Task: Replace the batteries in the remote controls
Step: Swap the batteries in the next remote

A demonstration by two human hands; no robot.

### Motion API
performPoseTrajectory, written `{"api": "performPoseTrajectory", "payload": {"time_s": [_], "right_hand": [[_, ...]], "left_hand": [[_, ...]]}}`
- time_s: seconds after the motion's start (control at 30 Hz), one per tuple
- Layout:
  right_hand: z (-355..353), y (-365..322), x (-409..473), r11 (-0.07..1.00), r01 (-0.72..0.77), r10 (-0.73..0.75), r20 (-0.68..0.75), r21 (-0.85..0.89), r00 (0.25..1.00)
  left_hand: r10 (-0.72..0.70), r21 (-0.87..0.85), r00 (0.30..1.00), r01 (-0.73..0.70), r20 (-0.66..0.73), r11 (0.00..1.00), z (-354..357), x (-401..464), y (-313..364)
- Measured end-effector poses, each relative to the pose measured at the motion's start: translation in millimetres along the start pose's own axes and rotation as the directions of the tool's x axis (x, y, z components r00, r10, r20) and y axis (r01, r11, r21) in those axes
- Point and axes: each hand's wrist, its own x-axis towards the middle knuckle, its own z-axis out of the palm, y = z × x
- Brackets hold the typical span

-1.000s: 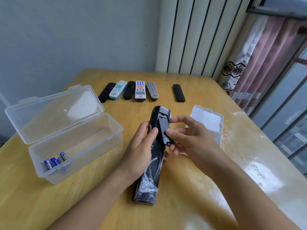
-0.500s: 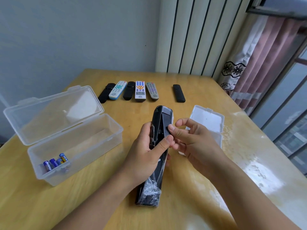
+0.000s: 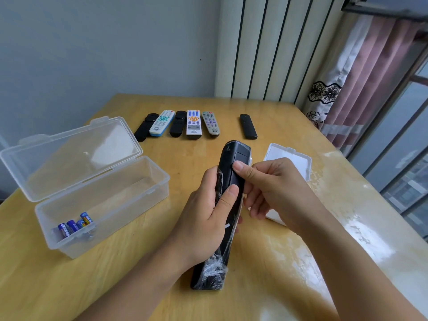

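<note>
Since a second ago the battery cover (image 3: 237, 172), then held loose by the right hand (image 3: 275, 193), has gone back flush on the black remote (image 3: 228, 205) gripped by the left hand (image 3: 203, 218) over the worktop's (image 3: 266, 262) near middle, both thumbs pressing it, so this remote looks nearly finished.

The surface (image 3: 231, 302) is pale wood under a glossy coat that shines wet-bright at the right. The held black remote (image 3: 231, 172) is smooth plastic, its near end wrapped in crinkled clear film (image 3: 214, 268). The open box (image 3: 104, 195) at left is clear plastic, faintly frosted; the batteries (image 3: 74, 224) inside look glossy blue.
</note>
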Motion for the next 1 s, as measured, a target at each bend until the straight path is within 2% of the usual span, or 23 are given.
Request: {"api": "performPoseTrajectory", "payload": {"time_s": [0.13,0.27,0.5,0.63,0.73,0.83,0.9,1.0], "right_hand": [[2,4,3,0.999,0.051,-0.049,-0.076,0.02,0.996],[0,7,6,0.994,0.061,-0.06,-0.01,0.094,0.998],[0,15,7,0.987,0.105,-0.1,-0.044,0.122,0.994],[-1,7,10,0.992,0.118,-0.118,-0.016,0.044,0.993],[5,-8,19,0.99,0.096,-0.105,0.084,0.106,0.991],[16,-22,36,0.994,0.088,-0.092,0.058,0.069,0.994],[27,-27,49,0.995,0.092,-0.09,0.059,-0.04,0.994],[42,-20,65,0.979,0.086,-0.071,0.087,-0.187,0.994]], "left_hand": [[-0.068,-0.114,0.998,0.069,0.018,0.991,-3,2,0],[-0.111,-0.253,0.993,0.119,0.046,0.96,1,4,-1],[-0.182,-0.292,0.976,0.211,0.121,0.933,-1,8,-1],[-0.254,-0.282,0.944,0.307,0.21,0.909,-23,13,8],[-0.272,-0.376,0.922,0.364,0.275,0.852,-43,8,15],[-0.296,-0.539,0.877,0.469,0.379,0.7,-50,3,20],[-0.343,-0.555,0.877,0.479,0.336,0.68,-51,3,17],[-0.434,-0.549,0.879,0.465,0.195,0.695,-53,7,10]]}}
